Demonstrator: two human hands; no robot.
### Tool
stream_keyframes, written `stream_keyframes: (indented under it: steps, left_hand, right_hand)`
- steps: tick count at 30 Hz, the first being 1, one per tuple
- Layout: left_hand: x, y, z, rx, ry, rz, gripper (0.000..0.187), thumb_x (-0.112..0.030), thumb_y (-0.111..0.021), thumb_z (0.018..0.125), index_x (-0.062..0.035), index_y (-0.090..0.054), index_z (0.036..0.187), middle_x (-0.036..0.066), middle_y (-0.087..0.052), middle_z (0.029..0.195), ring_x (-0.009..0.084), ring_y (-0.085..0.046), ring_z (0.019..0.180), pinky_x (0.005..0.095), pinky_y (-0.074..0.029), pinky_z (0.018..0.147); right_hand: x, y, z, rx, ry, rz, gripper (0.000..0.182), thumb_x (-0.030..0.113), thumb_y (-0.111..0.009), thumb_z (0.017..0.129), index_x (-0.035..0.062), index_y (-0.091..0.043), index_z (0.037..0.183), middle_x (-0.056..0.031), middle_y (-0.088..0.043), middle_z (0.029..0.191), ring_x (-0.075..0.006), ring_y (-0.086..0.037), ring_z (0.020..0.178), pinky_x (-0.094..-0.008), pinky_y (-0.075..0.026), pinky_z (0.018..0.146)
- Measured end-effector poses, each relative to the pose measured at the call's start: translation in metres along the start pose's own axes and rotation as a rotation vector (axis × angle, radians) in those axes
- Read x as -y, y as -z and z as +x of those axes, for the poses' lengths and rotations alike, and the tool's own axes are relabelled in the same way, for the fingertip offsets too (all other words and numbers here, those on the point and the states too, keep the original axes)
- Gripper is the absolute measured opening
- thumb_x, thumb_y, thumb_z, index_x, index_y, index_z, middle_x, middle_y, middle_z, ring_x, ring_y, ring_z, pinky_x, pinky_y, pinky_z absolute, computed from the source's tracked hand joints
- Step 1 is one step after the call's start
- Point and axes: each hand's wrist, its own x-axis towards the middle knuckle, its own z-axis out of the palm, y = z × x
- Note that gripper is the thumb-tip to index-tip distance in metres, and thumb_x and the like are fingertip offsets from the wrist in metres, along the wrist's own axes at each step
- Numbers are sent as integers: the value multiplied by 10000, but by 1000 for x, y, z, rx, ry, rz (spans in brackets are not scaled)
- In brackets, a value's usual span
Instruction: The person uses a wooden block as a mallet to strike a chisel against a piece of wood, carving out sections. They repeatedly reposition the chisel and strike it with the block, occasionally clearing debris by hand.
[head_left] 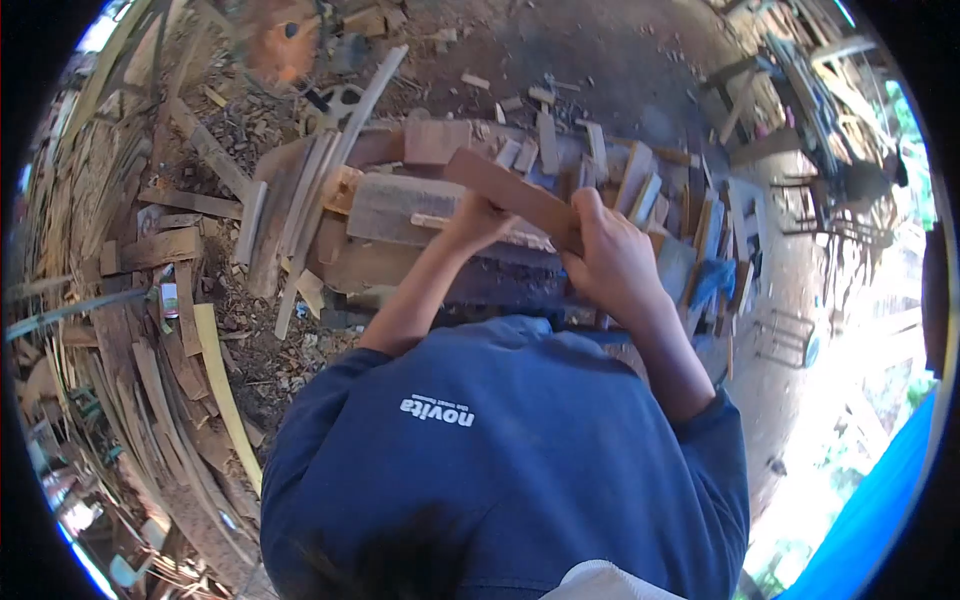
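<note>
A flat brown wooden board point(515, 195) is held up in front of my chest, slanting down from upper left to lower right. My left hand point(482, 218) is closed on its lower edge left of the middle, with the fingers partly hidden behind it. At the right end, my right hand point(612, 245) grips the board with the thumb side on its near face. Below the board lies a wide greyish plank point(385, 208) on the workbench. A reddish wooden block point(437, 142) sits just beyond it.
Several wood offcuts point(635, 175) crowd the right of the bench, with a blue cloth point(714, 281) by them. Long strips point(310, 195) lean at the left. A labelled bottle point(169, 297) stands among scrap wood. At the right is a small metal-legged stool point(790, 338).
</note>
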Motion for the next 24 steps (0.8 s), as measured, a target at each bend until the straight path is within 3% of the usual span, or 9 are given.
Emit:
stream_keyframes:
  steps: [3,7,11,12,13,16,19,23,24]
  left_hand:
    - [0,1,-3,13,137,-214,175,-61,-682,838,-52,-508,850,81,-582,746,166,-562,699,334,-467,650]
    - [5,0,2,-7,24,-144,187,-78,-682,844,-54,-497,841,82,-572,720,158,-544,672,339,-466,626]
    - [0,7,2,3,49,-182,182,-70,-682,842,-52,-501,846,77,-564,724,157,-551,681,337,-465,631]
    - [4,7,4,-6,48,-176,182,-70,-682,842,-52,-501,846,77,-564,724,157,-551,681,337,-465,631]
    - [11,5,5,41,-36,-95,185,-65,-685,838,-52,-500,846,72,-557,724,157,-544,680,334,-461,631]
    - [24,1,-3,106,-91,-61,203,-1,-699,764,-42,-506,811,89,-536,842,227,-541,788,366,-438,741]
    - [10,5,1,15,17,-199,198,-56,-695,825,-53,-498,843,43,-540,718,114,-483,683,310,-451,631]
    - [7,7,-1,37,100,-212,200,-64,-699,827,-52,-499,840,45,-565,730,113,-504,698,307,-458,639]
    - [6,8,0,33,88,-202,201,-62,-701,826,-51,-501,838,46,-575,741,113,-514,703,309,-463,643]
  right_hand:
    - [18,38,0,-207,87,320,388,152,-684,829,27,-427,1092,-204,-678,865,-407,-673,738,-437,-531,654]
    - [39,80,-5,-475,273,640,408,136,-678,832,13,-440,1141,-159,-686,877,-351,-685,751,-403,-531,673]
    - [26,2,12,-607,228,568,363,121,-678,828,6,-480,1111,-177,-678,864,-337,-688,786,-407,-529,715]
    - [27,-2,11,-76,-3,405,346,201,-670,855,17,-473,1072,-215,-671,839,-392,-681,801,-450,-530,728]
    - [26,-16,14,130,26,72,371,312,-643,882,26,-461,1032,-224,-668,807,-429,-667,787,-482,-527,703]
    - [38,23,17,214,25,87,436,376,-605,899,21,-445,1095,-219,-671,802,-420,-673,778,-484,-527,681]
    - [54,76,14,-87,90,327,435,235,-634,891,12,-406,1187,-229,-662,898,-387,-679,769,-451,-534,690]
    - [57,73,12,-664,247,887,393,81,-618,874,-13,-409,1194,-220,-644,940,-381,-664,729,-422,-528,696]
    - [45,50,16,-633,274,570,388,137,-615,882,7,-416,1190,-227,-654,912,-386,-668,751,-437,-528,716]
